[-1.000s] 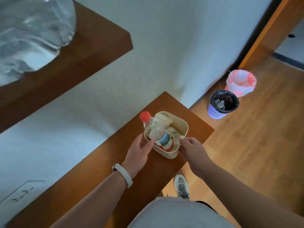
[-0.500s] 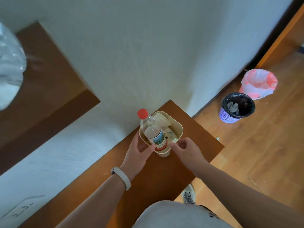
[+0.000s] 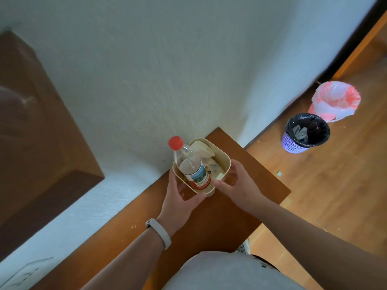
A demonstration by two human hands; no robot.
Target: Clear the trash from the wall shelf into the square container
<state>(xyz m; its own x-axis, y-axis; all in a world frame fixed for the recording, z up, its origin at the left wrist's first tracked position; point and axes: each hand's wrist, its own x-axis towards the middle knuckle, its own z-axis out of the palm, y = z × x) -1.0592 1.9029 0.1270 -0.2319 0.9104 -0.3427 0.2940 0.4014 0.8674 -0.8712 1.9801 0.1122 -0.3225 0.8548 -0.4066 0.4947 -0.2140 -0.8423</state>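
A cream square container [image 3: 226, 159] stands on the brown wall shelf [image 3: 251, 185] near the wall. Inside it leans a clear plastic bottle [image 3: 191, 164] with a red cap and a blue and red label, beside a paper cup [image 3: 202, 149] and crumpled paper. My left hand [image 3: 178, 200] grips the container's near left side. My right hand [image 3: 238, 183] holds its near right side, thumb on the rim. Both hands are closed around the container.
A higher brown shelf [image 3: 41, 143] juts out at the left. On the wooden floor at the right stand a purple bin with a black liner [image 3: 303, 133] and a bin with a pink and white bag [image 3: 335, 101]. A wall socket [image 3: 27, 273] sits at bottom left.
The view has turned right and down, so the upper shelf and its plastic bag slid out to the left. My hands closed further around the container, which shifted slightly toward the wall.
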